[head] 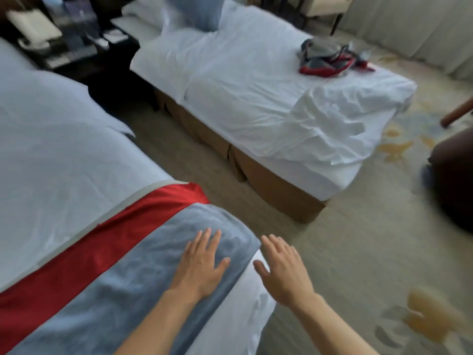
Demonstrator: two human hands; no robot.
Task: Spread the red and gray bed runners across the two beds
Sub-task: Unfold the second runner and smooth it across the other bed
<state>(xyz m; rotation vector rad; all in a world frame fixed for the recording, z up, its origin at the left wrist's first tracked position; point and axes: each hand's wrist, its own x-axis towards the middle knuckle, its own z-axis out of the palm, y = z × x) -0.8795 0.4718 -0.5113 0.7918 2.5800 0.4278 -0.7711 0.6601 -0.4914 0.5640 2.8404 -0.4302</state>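
A red and gray bed runner (107, 254) lies spread across the foot of the near bed (51, 155), its end draped over the bed's corner. My left hand (202, 262) rests flat on the gray band with fingers straight. My right hand (284, 267) hovers open just past the bed's corner, above the white sheet edge and the carpet. A second red and gray runner (330, 58) sits bunched in a heap near the foot of the far bed (256, 98), whose white sheet is wrinkled.
A carpeted aisle (194, 175) runs between the two beds. A dark nightstand (71, 47) with a phone stands at the far end between them. Curtains (409, 29) hang at the back right. A dark rounded seat (453, 185) and a wooden furniture leg (458, 114) sit at right.
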